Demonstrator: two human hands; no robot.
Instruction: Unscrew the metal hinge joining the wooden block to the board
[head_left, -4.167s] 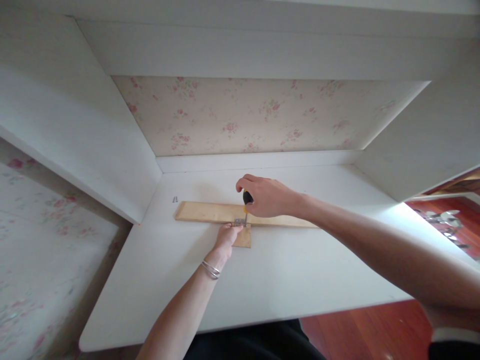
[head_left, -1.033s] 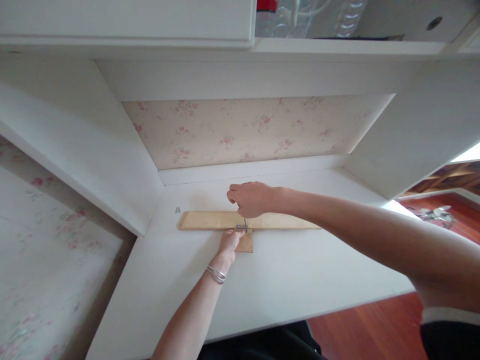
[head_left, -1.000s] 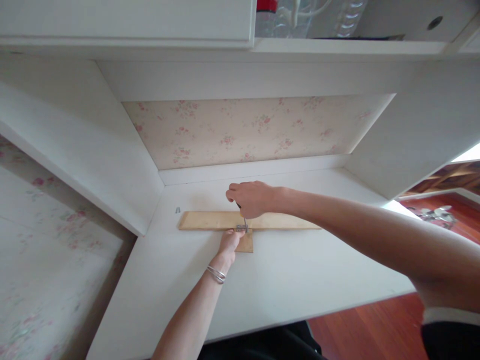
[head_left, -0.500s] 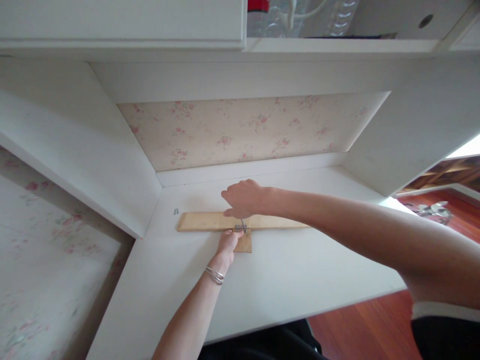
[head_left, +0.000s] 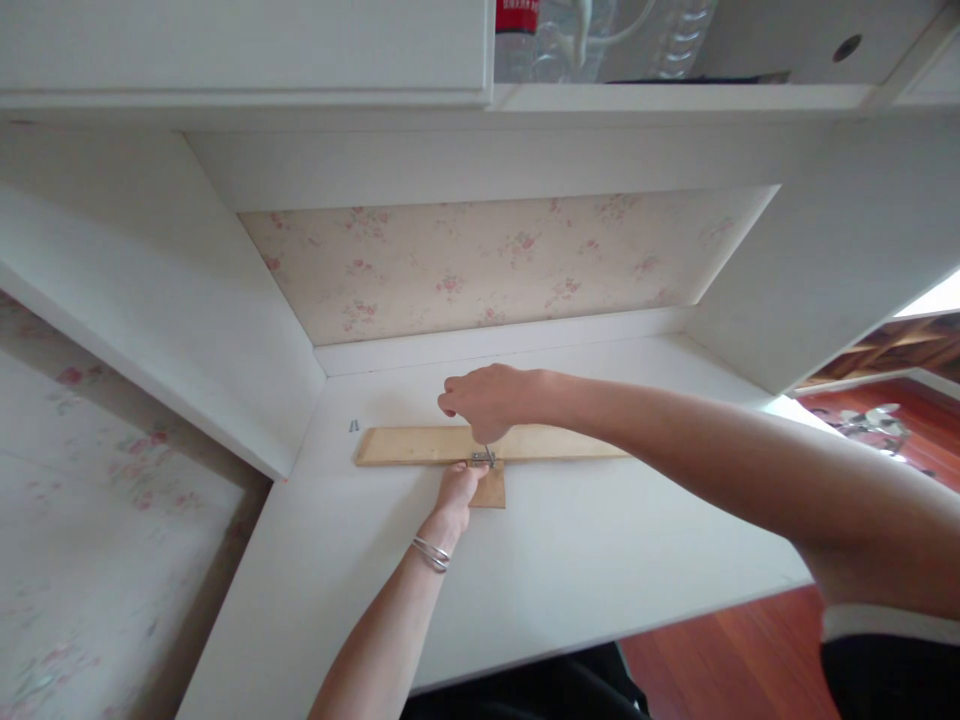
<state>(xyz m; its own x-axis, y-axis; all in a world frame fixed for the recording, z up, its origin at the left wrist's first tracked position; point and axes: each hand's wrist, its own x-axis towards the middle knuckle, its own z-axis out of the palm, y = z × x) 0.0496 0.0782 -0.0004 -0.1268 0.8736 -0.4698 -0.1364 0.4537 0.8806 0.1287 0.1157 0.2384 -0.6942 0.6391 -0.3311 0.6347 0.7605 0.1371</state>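
A long pale wooden board (head_left: 412, 446) lies flat on the white desk, with a short wooden block (head_left: 491, 490) against its near edge. Across the joint sits a small metal hinge (head_left: 482, 457). My left hand (head_left: 455, 492) is closed on the block's left side, its fingertips beside the hinge. Above the board, my right hand (head_left: 491, 400) is closed round a screwdriver, whose thin metal shaft (head_left: 490, 453) points down at the hinge; the handle is hidden in my fist. A few small screws (head_left: 354, 425) lie beyond the board's left end.
The white desk (head_left: 600, 560) is bounded by side panels and a floral-papered back wall (head_left: 480, 265). Overhead, an open shelf (head_left: 675, 97) holds clear plastic bottles and a red-labelled one (head_left: 517, 18). Red wooden floor (head_left: 720, 645) shows beyond the desk's front edge.
My right hand has turned slightly on the screwdriver, its fingers in a different position. My left hand stays on the block. The view has shifted a little.
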